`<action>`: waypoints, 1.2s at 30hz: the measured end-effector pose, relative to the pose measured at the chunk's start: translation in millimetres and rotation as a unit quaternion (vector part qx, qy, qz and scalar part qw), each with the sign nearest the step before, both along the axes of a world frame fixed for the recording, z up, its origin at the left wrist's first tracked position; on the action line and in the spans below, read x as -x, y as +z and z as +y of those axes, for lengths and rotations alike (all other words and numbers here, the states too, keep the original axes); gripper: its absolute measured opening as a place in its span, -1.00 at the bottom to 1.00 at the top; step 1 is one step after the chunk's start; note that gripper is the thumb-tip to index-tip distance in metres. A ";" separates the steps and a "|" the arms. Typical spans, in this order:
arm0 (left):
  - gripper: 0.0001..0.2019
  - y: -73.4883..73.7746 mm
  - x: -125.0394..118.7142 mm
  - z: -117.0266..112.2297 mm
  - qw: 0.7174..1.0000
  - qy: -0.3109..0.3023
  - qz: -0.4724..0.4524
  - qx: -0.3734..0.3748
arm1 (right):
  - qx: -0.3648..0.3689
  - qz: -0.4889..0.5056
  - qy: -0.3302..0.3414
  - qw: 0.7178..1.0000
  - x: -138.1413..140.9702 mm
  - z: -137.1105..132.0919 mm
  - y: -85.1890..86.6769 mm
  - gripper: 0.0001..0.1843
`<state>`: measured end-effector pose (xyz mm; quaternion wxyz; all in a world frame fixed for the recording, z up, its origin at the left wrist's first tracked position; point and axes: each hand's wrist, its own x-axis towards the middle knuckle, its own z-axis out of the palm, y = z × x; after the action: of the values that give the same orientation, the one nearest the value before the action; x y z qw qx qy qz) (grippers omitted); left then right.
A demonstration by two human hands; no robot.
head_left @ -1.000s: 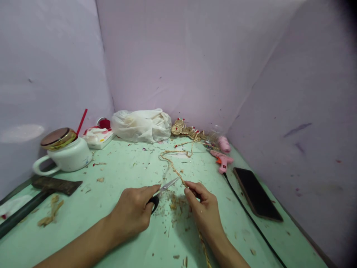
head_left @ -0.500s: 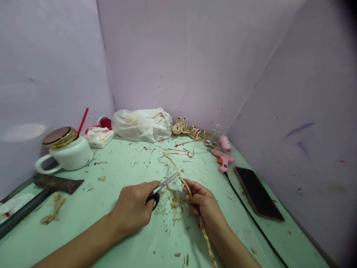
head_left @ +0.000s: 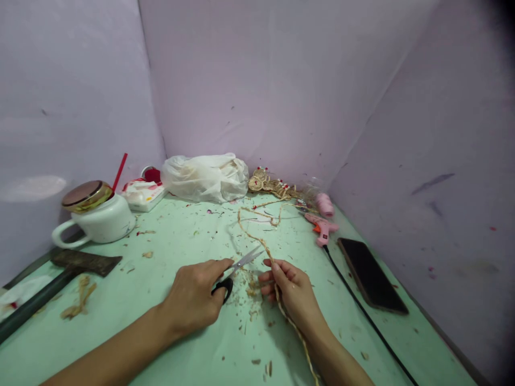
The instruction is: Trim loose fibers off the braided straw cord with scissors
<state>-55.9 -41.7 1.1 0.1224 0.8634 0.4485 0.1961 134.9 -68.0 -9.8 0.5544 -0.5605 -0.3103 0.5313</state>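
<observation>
My left hand (head_left: 197,297) grips small black-handled scissors (head_left: 237,268), whose blades are slightly apart and point right toward a braided jute cord (head_left: 252,236). My right hand (head_left: 290,289) is closed on that cord just right of the blade tips. From my right hand the cord runs away across the green table (head_left: 181,241) to a loose loop near the back, and also trails down past my right wrist to the frame's lower edge. Short fibre scraps (head_left: 251,292) lie between my hands.
A white mug with a gold lid (head_left: 94,217) and a hatchet (head_left: 60,271) lie at left. A white plastic bag (head_left: 207,177), jute ornaments (head_left: 269,185), pink thread spool (head_left: 324,203), pink glue gun (head_left: 321,229) with black cable and a dark phone (head_left: 370,276) line the back and right. Purple walls enclose the table.
My right hand slid along the cord toward me and turned its fingers leftward. The scissors' blades opened a little. The cord's far loop shifted slightly.
</observation>
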 end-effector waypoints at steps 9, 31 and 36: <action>-0.52 -0.5 0.0 4.9 0.997 -0.053 0.048 -0.041 | -0.012 0.058 0.114 0.992 0.8 -6.1 5.8 -0.53; -0.43 12.5 -1.5 11.2 0.972 -0.129 0.183 -0.066 | -0.031 -0.075 0.196 0.977 5.2 -7.2 15.3 -0.69; -0.44 7.5 -0.9 11.8 0.972 -0.124 0.183 -0.076 | -0.032 -0.043 0.194 0.979 3.9 -8.3 16.1 -0.71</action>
<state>-55.0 -29.9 8.6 -0.0044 0.9404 0.3361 0.0518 131.0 -76.3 6.3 0.4444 -0.4940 -0.4538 0.5938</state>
